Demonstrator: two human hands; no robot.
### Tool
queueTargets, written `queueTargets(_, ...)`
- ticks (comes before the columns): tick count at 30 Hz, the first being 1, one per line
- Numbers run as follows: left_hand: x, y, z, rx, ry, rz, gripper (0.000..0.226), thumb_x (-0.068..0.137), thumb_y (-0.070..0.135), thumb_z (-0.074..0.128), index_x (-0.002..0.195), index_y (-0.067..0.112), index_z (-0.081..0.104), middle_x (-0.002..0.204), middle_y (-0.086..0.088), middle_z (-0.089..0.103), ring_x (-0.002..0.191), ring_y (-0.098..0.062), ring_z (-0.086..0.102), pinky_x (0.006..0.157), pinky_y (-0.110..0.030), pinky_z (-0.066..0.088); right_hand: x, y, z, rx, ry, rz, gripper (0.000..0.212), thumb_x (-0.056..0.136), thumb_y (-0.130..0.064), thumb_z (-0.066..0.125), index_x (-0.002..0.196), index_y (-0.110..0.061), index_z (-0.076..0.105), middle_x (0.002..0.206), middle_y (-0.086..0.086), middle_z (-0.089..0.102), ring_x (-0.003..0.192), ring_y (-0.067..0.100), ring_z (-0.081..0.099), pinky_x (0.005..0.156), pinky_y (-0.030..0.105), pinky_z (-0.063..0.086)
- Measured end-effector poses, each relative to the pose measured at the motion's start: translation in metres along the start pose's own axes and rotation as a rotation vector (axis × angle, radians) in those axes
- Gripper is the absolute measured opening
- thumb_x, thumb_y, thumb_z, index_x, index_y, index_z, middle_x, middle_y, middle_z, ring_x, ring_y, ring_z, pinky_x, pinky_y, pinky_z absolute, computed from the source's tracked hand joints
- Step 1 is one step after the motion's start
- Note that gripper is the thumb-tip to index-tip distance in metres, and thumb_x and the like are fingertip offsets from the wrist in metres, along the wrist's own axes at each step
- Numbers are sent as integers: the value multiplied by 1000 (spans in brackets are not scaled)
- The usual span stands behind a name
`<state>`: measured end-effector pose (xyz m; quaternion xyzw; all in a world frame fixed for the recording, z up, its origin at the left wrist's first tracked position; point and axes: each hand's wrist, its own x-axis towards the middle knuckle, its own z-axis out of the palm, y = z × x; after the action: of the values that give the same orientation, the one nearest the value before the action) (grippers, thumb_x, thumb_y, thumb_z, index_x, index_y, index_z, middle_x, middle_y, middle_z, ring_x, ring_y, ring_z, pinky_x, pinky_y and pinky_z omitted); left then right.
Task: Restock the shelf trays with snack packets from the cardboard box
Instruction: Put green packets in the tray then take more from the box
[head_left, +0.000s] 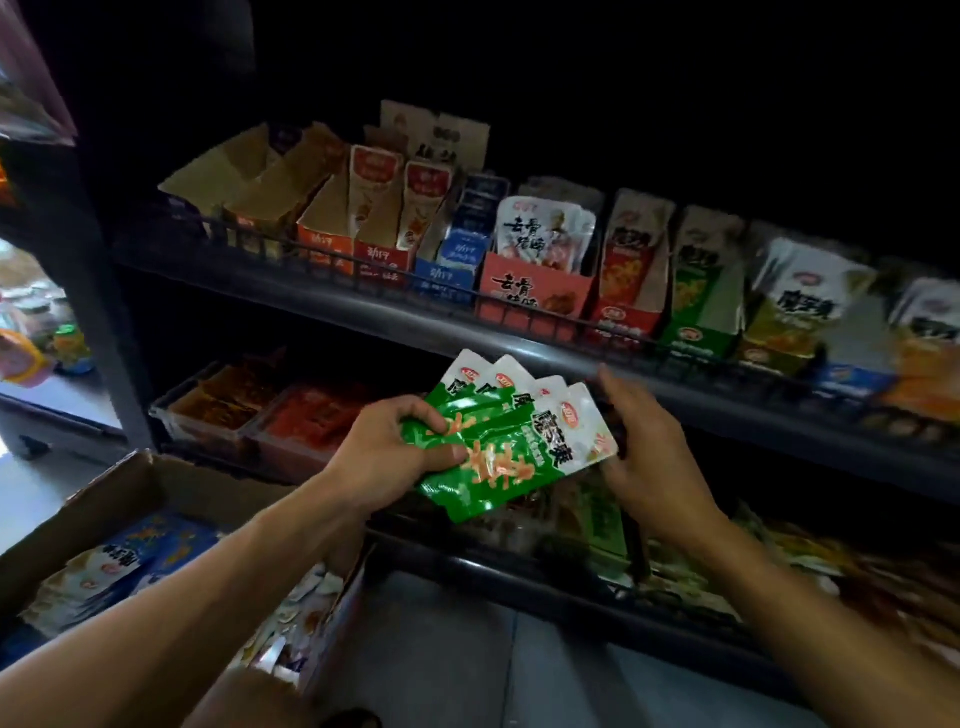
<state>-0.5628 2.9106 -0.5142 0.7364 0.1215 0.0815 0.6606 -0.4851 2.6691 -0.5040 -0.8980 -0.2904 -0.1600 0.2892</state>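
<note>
1. While you face it, the dark shelf unit fills most of the view, with an upper shelf, a middle level and a lower rail running down to the right.
2. Along the upper shelf, a row of open display boxes stands behind a low wire rail, each holding upright snack packs in red, blue, green and white.
3. At lower left, the cardboard box sits open beside the shelf, with blue and white packets lying loose inside.
4. On the middle level to the left, two clear shelf trays sit side by side, holding reddish-brown packets.
5. Below your hands, another tray holds more packets, too blurred to tell apart.
6. In front of the middle level, you hold a fan of green snack packets, about four, overlapping.
7. Your left hand grips the fan's lower left, thumb pressed on the front.
8. Your right hand is loosely spread, its fingers touching the fan's right edge.
</note>
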Motion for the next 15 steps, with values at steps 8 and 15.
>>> queueTargets(8,-13,33,62,25,32,130,26,77,2,80,77,14,57,82,-7,69,65,-17,67,57,-31,56,-13,-19,-74,1050,-58,710,39,100,-44,43,103,-15,69,99,8,75,88,24,72,68,41,58)
queueTargets(15,-33,62,103,-7,-261,242,50,81,-6,74,118,23,60,116,1,62,90,-9,67,67,-18,55,-24,0,-111,772,75,639,21,91,-12,68,111,-16,67,92,5,75,75,18,67,53,27,51)
